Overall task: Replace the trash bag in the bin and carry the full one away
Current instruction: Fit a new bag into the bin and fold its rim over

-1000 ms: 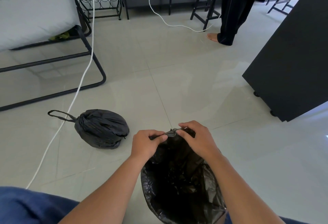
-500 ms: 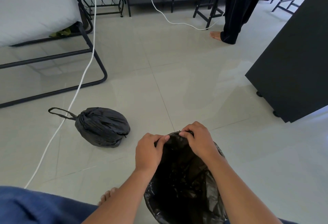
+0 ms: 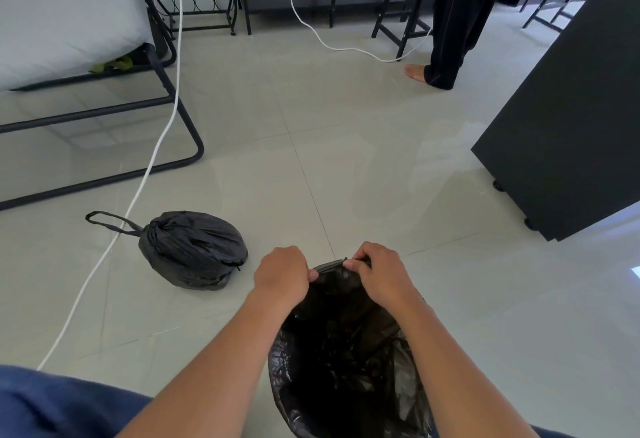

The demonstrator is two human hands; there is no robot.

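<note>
A fresh black trash bag [image 3: 346,361] lines the bin between my forearms, its mouth open toward me; the bin itself is hidden under the plastic. My left hand [image 3: 282,274] grips the bag's far edge on the left. My right hand [image 3: 379,273] pinches the same edge a little to the right. A full black trash bag [image 3: 194,250], tied shut with a loop handle pointing left, lies on the tiled floor left of my hands.
A white cable [image 3: 152,160] runs across the floor past the full bag. A black metal frame with a grey cushion [image 3: 69,21] stands at left, a black cabinet [image 3: 571,118] on wheels at right. Another person's bare foot [image 3: 415,73] and black trousers are at the back.
My hands have drawn apart along the bag's far edge and spread it wider. The camera view shifted slightly; the full bag has not moved.
</note>
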